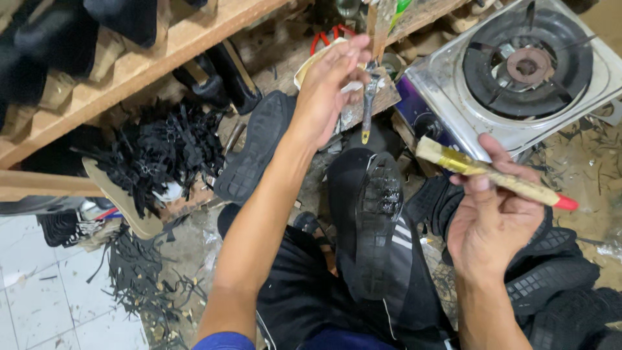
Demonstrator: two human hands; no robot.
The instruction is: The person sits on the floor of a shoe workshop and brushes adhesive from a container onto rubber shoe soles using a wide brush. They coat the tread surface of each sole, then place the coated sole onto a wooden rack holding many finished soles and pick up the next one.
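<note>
- The fingers (483, 170) of the right hand (490, 223) are closed around a wooden-handled brush (492, 174), pinched near its middle; the pale bristle end points left toward the sole and the red tip points right, so the working end is kept clear of the palm.
- The fingers (346, 55) of the left hand (327, 91) are curled loosely over a pale object at the edge of a wooden board (382, 97); whether it is gripped cannot be told.
- A thin metal tool (367, 104) hangs just beside those fingers, its yellowish tip pointing down.
- A black shoe sole (376, 220) is laid across the lap, glossy toward its upper end, between both forearms and within reach of the brush.
- A gas stove (528, 71) stands close behind the right hand, its corner near the bristles, so little room is left there.
- More black soles (557, 285) are crowded at the right; another sole (256, 146) and black scraps (155, 155) lie at the left under a wooden shelf (129, 65).
- Open room is seen only over the tiled floor (58, 298) at lower left.
</note>
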